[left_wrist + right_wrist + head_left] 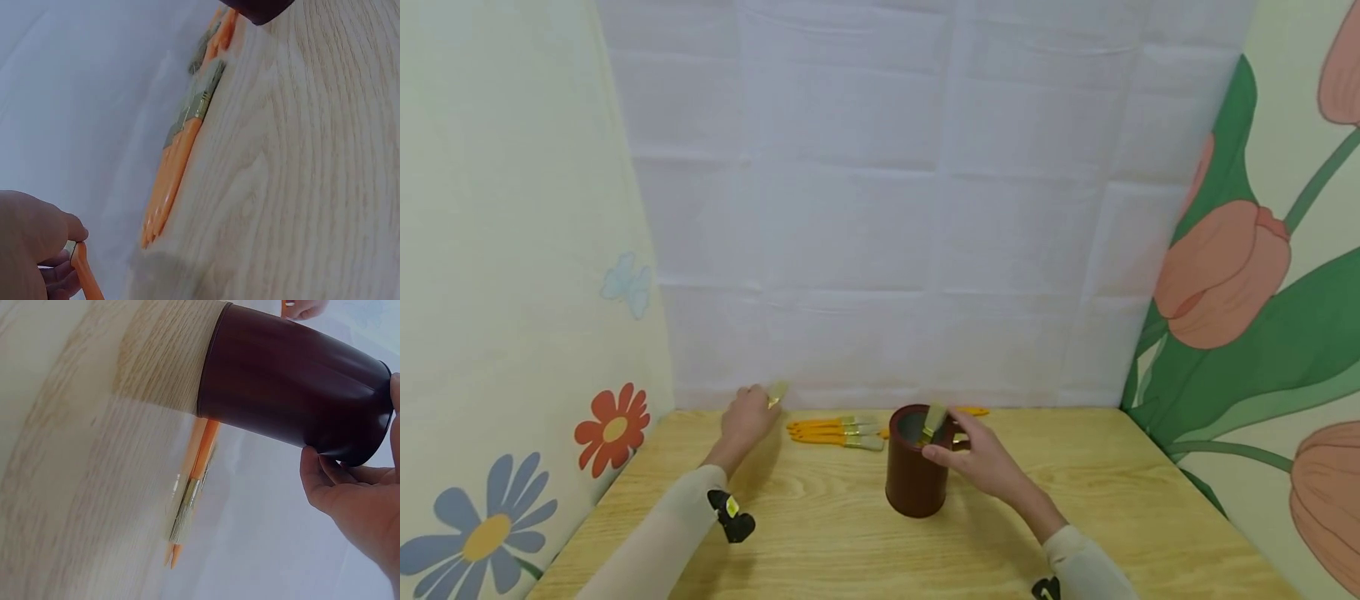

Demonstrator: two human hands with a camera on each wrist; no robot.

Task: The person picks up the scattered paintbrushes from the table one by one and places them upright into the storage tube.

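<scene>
My left hand (748,417) grips a paintbrush (86,272) with an orange handle, held near the back of the table; its pale bristles point up and right in the head view. To the right, my right hand (981,458) holds a dark red-brown cylindrical cup (917,483) by its upper side, thumb at the near rim and fingers round the far side. The cup stands upright on the table. A brush's pale bristles (935,415) stick up out of it, the handle hidden inside. Several orange-handled paintbrushes (831,431) lie side by side between the hands.
More brushes (186,506) lie behind the cup, partly hidden by it. The wood-grain table (820,533) ends at a creased white cloth backdrop (850,208). Flower-printed panels rise at the left (512,292) and right (1247,400).
</scene>
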